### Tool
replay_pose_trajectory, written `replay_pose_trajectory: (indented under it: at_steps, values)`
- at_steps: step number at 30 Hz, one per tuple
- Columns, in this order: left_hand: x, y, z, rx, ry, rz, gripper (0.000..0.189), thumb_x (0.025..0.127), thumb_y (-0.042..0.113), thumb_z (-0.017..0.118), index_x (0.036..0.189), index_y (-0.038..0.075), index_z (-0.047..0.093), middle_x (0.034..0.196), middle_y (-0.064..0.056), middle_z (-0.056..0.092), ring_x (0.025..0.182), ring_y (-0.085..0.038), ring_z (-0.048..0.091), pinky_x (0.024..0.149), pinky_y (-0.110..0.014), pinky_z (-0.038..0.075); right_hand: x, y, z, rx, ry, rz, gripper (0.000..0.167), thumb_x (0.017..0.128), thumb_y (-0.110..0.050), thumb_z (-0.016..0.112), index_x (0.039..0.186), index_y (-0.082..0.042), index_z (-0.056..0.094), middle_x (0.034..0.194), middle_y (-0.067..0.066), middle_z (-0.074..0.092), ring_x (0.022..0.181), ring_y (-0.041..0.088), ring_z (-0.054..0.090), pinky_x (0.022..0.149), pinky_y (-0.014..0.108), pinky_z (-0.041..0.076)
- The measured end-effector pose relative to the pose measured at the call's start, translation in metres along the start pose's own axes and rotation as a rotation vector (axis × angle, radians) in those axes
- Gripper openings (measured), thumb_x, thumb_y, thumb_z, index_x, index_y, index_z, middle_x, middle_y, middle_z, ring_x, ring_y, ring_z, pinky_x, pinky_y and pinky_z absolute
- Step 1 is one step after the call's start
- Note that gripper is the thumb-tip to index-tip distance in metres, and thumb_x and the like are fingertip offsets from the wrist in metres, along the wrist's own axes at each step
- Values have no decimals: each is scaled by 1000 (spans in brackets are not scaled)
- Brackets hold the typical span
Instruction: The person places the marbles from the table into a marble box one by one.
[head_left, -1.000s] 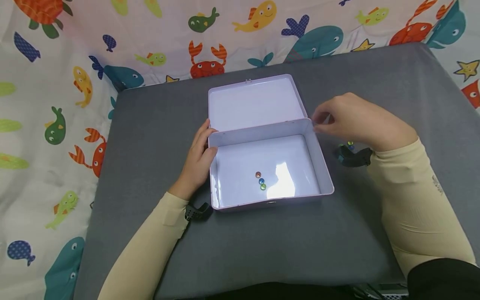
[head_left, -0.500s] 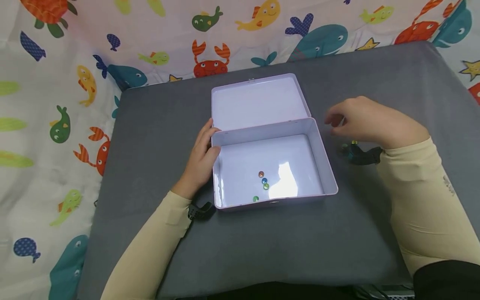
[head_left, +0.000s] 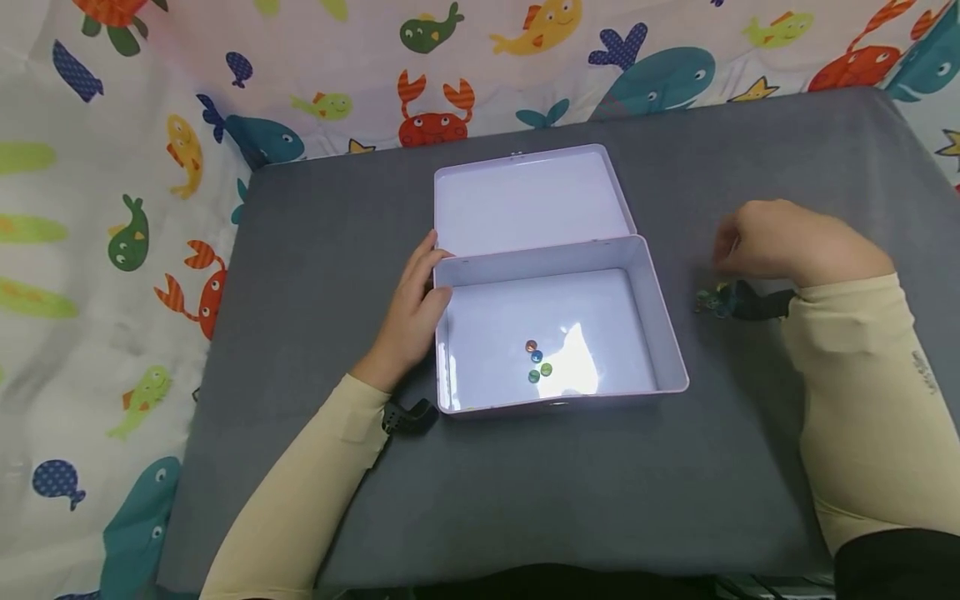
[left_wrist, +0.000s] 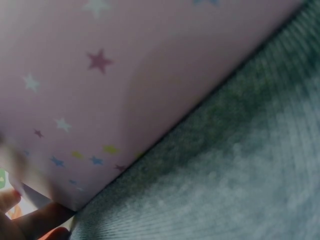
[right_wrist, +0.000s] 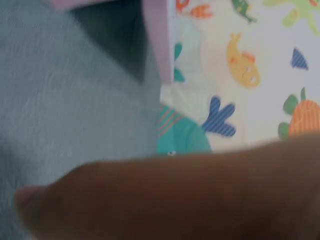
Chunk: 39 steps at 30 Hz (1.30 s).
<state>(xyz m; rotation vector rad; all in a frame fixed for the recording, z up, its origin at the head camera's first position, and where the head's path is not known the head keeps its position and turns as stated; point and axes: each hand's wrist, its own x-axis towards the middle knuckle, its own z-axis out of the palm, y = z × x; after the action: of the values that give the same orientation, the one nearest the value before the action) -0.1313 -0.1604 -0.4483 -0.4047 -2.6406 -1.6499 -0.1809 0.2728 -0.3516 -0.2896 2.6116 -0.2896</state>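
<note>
Four marbles (head_left: pixel 536 357) sit in the open box (head_left: pixel 483 337) the left hand (head_left: pixel 405 321) grasps at its left side, while the right hand (head_left: pixel 804 242), fingers bent, grip contents hidden, is near other marbles (head_left: pixel 706 300) on the desk (head_left: pixel 562 492), where light, straight-down pinching should prevent rolling.

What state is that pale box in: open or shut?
Open. The lid of the pale box lies back on the far side, and four small marbles show on its inner floor.
</note>
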Motion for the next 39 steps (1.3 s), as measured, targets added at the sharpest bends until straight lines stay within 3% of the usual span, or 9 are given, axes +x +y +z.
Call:
replay_pose_trajectory:
  at_steps: [4, 10, 26, 33, 39]
  values:
    - [0, 1, -1, 4, -2, -3, 40, 98, 17, 42, 135, 11, 58, 174, 3, 19, 159, -18, 19, 124, -56, 24, -6, 3, 0, 2, -16, 91, 16, 89, -17, 69, 91, -2, 74, 81, 12, 63, 78, 32, 56, 62, 46, 44]
    - [-1, 0, 0, 1, -4, 0, 40, 98, 17, 42, 135, 10, 58, 175, 1, 18, 160, -20, 19, 124, -58, 24, -10, 5, 2, 61, -42, 157, 22, 88, -22, 72, 95, -2, 75, 81, 13, 62, 78, 34, 56, 60, 46, 42]
    - [-1, -1, 1, 12, -5, 22, 41, 99, 18, 41, 136, 9, 56, 175, 0, 18, 160, -20, 19, 124, -57, 26, 13, 17, 15, 74, -94, -5, 13, 88, -7, 61, 82, 1, 68, 68, 6, 56, 65, 25, 55, 57, 39, 41]
    - [-2, -2, 2, 16, -6, 17, 40, 99, 16, 42, 136, 10, 56, 175, 4, 17, 159, -19, 21, 123, -57, 28, 16, 17, 18, 72, -100, 6, 12, 88, -6, 60, 83, 2, 68, 69, 7, 56, 65, 25, 55, 58, 39, 41]
    - [-3, -3, 2, 16, -1, 20, 40, 99, 16, 42, 136, 9, 56, 175, 1, 18, 159, -20, 21, 123, -58, 27, 20, 16, 21, 68, -79, -3, 10, 84, -5, 61, 78, 0, 68, 66, 5, 56, 61, 23, 54, 56, 37, 41]
